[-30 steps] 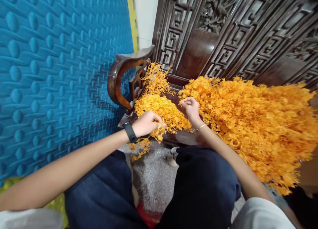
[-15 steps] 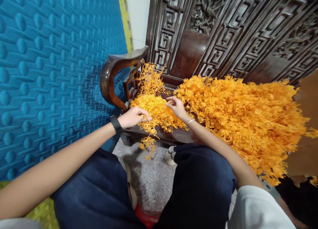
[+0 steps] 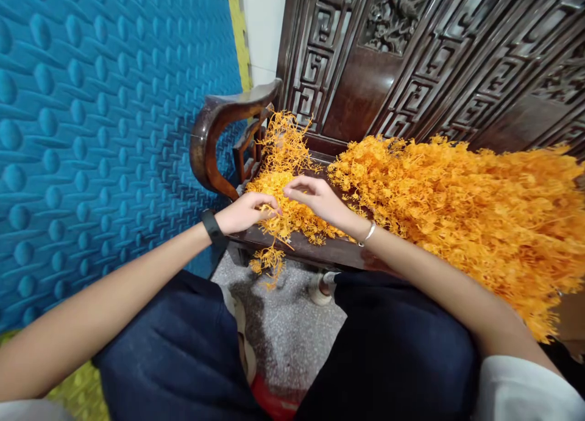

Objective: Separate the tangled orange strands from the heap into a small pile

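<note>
A small heap of orange plastic sprigs [image 3: 292, 217] lies at the left end of a dark carved wooden bench [image 3: 315, 253]. My left hand [image 3: 247, 212], with a black band on the wrist, rests on the heap with fingers curled round a bunch of sprigs; some dangle over the bench edge [image 3: 267, 262]. My right hand [image 3: 317, 198], a thin bracelet on its wrist, hovers over the same heap with fingers pinched near the left hand's fingertips. A far larger pile of orange sprigs [image 3: 466, 208] fills the bench to the right.
A blue embossed padded panel [image 3: 100, 122] stands at the left, beside the bench's curved armrest [image 3: 214, 128]. The carved bench back [image 3: 411, 55] rises behind. My dark-trousered knees [image 3: 388, 348] are close to the bench, with speckled grey floor [image 3: 283, 329] between them.
My right hand has moved left from the edge of the large pile to the small heap, close to my left hand. The left hand has stayed on the heap's front.
</note>
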A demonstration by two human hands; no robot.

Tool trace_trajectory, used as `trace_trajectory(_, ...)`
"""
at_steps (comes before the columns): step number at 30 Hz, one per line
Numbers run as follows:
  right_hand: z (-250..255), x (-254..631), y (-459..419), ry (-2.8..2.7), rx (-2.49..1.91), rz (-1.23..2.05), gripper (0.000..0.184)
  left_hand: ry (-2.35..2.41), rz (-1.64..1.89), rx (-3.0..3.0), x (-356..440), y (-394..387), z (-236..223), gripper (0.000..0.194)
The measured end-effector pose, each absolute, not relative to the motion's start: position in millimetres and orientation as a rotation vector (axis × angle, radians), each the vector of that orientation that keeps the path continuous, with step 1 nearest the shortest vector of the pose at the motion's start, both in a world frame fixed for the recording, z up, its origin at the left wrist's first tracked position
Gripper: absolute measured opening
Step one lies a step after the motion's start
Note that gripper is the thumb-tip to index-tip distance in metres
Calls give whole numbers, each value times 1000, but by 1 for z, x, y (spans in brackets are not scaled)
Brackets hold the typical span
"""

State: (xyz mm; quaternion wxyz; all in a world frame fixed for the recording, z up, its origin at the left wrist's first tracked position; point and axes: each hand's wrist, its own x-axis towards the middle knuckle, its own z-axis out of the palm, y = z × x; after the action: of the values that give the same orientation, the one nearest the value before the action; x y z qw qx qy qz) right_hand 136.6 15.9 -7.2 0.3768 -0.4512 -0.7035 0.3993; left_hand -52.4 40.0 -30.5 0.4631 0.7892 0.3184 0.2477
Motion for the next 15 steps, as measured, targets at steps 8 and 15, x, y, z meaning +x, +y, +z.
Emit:
trace_trajectory(8,-14,155,-13,-1867,-1221,765,17,902,783,1686,-50,32,-25,22)
trace_trajectory(15,-25,160,-9,-1925,-1348,1304,30,861,782,1752,-47,25,-18,18)
